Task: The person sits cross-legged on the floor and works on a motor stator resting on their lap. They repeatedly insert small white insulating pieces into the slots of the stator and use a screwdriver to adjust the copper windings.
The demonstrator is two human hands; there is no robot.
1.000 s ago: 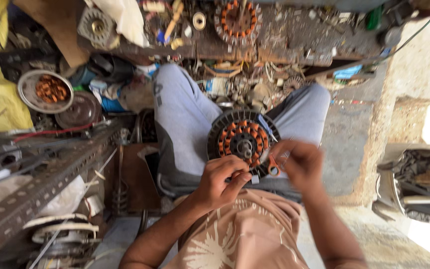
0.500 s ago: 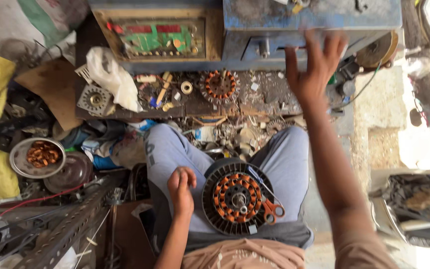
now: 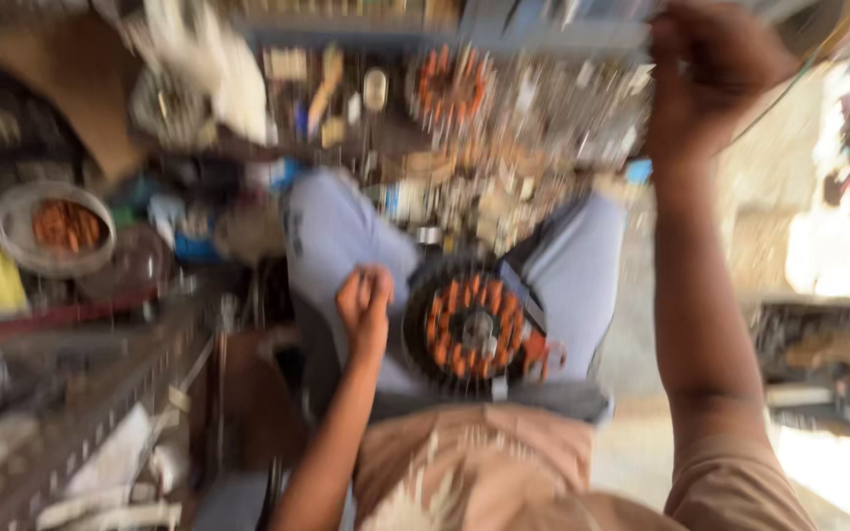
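I see left hand point(image 3: 364, 298) clenched beside round black stator with copper coils point(image 3: 474, 329) on lap; right hand point(image 3: 710, 74) raised, grip unclear from blur. Fetching step; next needs steady reach.

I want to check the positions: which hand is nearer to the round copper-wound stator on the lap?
Left. The left hand rests beside the stator; the right hand is raised far above it.

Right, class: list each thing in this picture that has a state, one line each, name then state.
Round motor stator: flat on the lap, copper coils facing up.
Left hand: closed in a fist beside the stator.
Right hand: raised, fingers curled; blur hides any contents.
Metal bowl: upright, holding copper-coloured scrap.
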